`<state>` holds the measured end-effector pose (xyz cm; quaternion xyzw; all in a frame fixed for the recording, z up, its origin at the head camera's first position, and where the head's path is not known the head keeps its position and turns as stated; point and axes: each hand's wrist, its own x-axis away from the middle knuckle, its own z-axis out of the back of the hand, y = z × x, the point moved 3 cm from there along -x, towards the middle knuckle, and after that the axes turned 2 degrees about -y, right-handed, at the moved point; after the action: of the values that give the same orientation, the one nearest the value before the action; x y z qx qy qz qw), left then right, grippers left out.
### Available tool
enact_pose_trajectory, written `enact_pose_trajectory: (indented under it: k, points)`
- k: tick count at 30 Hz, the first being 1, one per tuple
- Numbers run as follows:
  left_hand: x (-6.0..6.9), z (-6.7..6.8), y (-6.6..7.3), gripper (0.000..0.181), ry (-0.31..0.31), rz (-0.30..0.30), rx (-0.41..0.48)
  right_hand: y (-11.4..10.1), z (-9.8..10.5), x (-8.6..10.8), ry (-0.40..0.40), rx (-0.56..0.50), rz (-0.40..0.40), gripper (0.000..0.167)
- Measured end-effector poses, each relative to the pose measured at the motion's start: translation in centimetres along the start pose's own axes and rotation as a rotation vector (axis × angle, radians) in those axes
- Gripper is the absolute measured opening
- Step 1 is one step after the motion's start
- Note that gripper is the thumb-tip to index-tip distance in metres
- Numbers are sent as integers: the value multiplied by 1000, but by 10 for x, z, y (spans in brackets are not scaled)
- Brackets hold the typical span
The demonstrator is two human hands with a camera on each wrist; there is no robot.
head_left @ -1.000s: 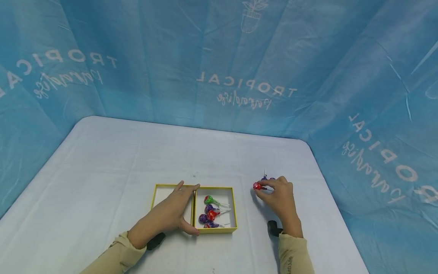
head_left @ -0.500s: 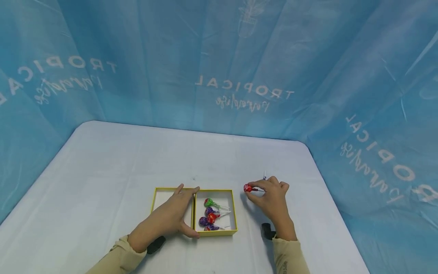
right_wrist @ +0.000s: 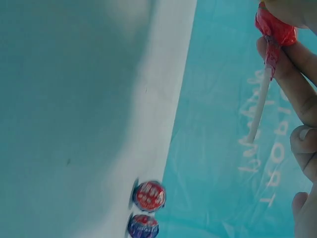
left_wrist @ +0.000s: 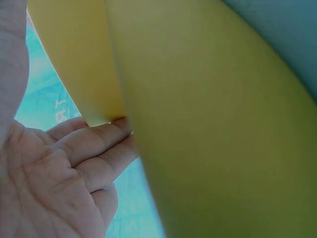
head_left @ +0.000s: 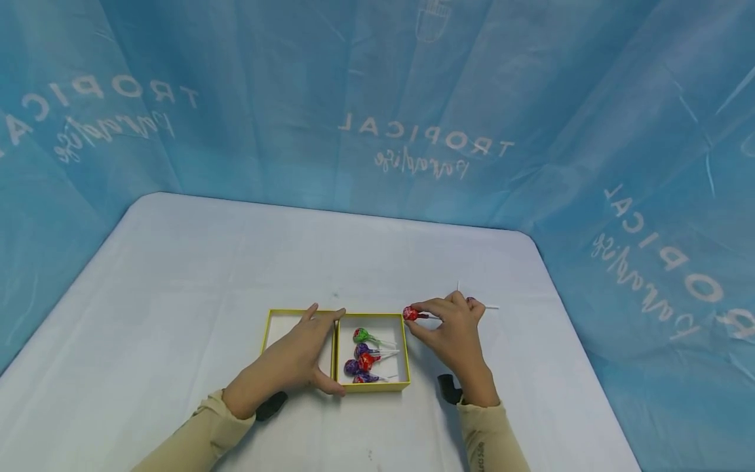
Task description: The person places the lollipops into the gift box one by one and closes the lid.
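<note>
My left hand [head_left: 295, 357] spans the yellow-rimmed box [head_left: 377, 388], its thumb at the near side and fingers at the far side. In the left wrist view, fingertips touch the yellow walls [left_wrist: 208, 119]. A red-wrapped lollipop [head_left: 410, 313] is pinched by its head between the thumb and fingers of my right hand [head_left: 457, 331], at the box's far right corner. Its white stick [right_wrist: 259, 109] points away from the head in the right wrist view. Inside the right compartment lie a green lollipop [head_left: 360, 335], a red one [head_left: 367, 361] and several purple ones [head_left: 352, 367].
Two more wrapped lollipops, one [right_wrist: 149, 196] beside another [right_wrist: 143, 226], lie on the white table [head_left: 236, 262] beyond my right hand, which partly hides them in the head view. A blue printed curtain [head_left: 295, 98] surrounds the table's back and sides.
My right hand has carried the red lollipop leftward from the table lollipops to the box's right edge. The left hand keeps its place on the box.
</note>
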<state>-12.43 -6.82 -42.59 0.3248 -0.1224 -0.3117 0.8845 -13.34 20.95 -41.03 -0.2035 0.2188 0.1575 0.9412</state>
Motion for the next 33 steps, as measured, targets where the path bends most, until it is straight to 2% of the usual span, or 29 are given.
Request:
enact_pose_trajectory:
  k: [8,24,33]
  points:
    - [0,0,1,131,-8,12,11,-12,1,1,26,-15,2,26]
    - [1,1,0,130,18,-37,-20,-59,-18,2,30,-101,239,29]
    - [0,1,0,130,23,-33,-21,-69,-27,2,32,-122,281,24]
